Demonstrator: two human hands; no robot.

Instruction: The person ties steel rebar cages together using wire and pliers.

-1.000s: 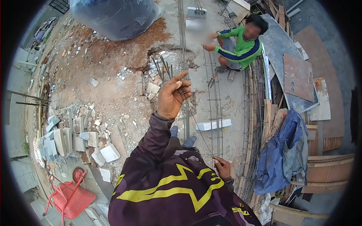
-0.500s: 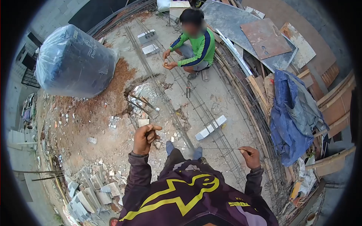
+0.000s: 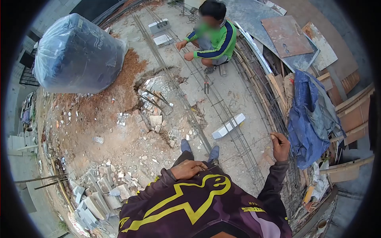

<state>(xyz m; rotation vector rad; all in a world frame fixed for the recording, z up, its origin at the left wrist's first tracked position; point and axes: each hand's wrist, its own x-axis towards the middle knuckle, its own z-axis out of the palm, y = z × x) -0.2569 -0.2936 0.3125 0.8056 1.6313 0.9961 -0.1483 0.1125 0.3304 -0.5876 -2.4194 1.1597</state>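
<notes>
A thin tie wire [image 3: 248,147] slants across the view between my two hands. My right hand [image 3: 280,146], raised at the right above the rebar, pinches its upper end between thumb and fingers. Low in front of my shirt, my left hand [image 3: 188,169] is closed, its fingertips at the lower end of the wire; the exact grip is partly hidden. Beneath the wire lies a long rebar cage [image 3: 226,115] with stirrups, resting over a white block [image 3: 229,125].
A co-worker in a green shirt [image 3: 225,41] squats at the cage's far part, hands at the bars. Pliers [image 3: 206,85] lie on the concrete. Rubble [image 3: 155,120] and a broken hole are to the left, a wrapped tank [image 3: 85,59] behind. A blue tarp [image 3: 301,119] hangs at right.
My left hand has dropped toward my shirt and closed at the wire's end. My right hand has risen and shifted right with the wire. The view has shifted slightly.
</notes>
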